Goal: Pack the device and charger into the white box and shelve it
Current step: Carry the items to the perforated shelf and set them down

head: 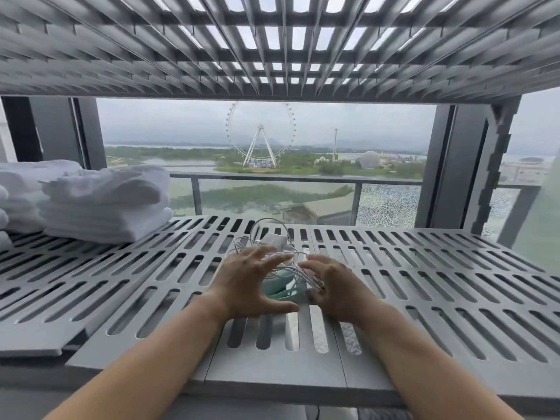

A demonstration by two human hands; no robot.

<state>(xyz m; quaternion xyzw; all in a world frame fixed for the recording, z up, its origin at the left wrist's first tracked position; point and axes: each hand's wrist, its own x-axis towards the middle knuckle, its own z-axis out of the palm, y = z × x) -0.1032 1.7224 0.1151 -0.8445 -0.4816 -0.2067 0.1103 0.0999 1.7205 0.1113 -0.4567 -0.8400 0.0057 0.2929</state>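
Observation:
A teal device (277,287) lies on the grey slatted shelf (424,268), tangled in loops of white cable (263,225). The white charger block (272,239) sits just behind it. My left hand (251,287) cups the device's left side, with fingers spread over the cable and the thumb stretched along the near side. My right hand (331,291) curls against the right side, and cable strands cross its fingertips. Whether it grips them is unclear. No white box is in view.
Two stacks of folded white towels (106,204) sit at the shelf's back left. Another slatted shelf (272,40) hangs close overhead. A grey upright (491,165) stands at the right, and a window with a balcony rail lies behind.

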